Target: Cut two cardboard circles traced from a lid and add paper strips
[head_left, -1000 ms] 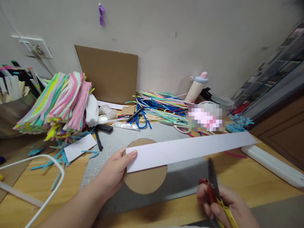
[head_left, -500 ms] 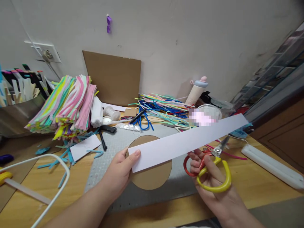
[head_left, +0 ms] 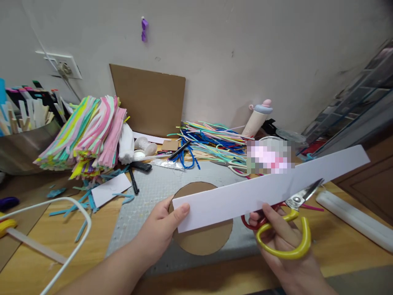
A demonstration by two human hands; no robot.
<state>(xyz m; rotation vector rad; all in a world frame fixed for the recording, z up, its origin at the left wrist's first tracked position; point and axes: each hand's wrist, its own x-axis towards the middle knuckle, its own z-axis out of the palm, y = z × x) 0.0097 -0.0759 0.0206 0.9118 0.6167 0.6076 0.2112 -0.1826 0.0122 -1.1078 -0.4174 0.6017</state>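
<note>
My left hand [head_left: 159, 233] pinches the left end of a long white paper strip [head_left: 270, 186], thumb on top, and holds it in the air slanting up to the right. A brown cardboard disc [head_left: 202, 239] is held under the same end, over the grey cutting mat [head_left: 147, 196]. My right hand [head_left: 282, 241] grips scissors [head_left: 288, 219] with one red and one yellow handle. The blades are open just below the strip's lower edge, pointing up and right.
A stack of pastel pipe cleaners [head_left: 89, 131] lies at left, loose coloured ones [head_left: 208, 141] at the back. A cardboard sheet [head_left: 149, 100] leans on the wall. Markers, a white bottle [head_left: 258, 116], a second pair of scissors [head_left: 238, 168], a paper scrap [head_left: 110, 189] and a white tube [head_left: 356, 219] are around.
My right hand rose from the table edge with the scissors and brought the blades up to the strip. The strip tilted higher at its right end.
</note>
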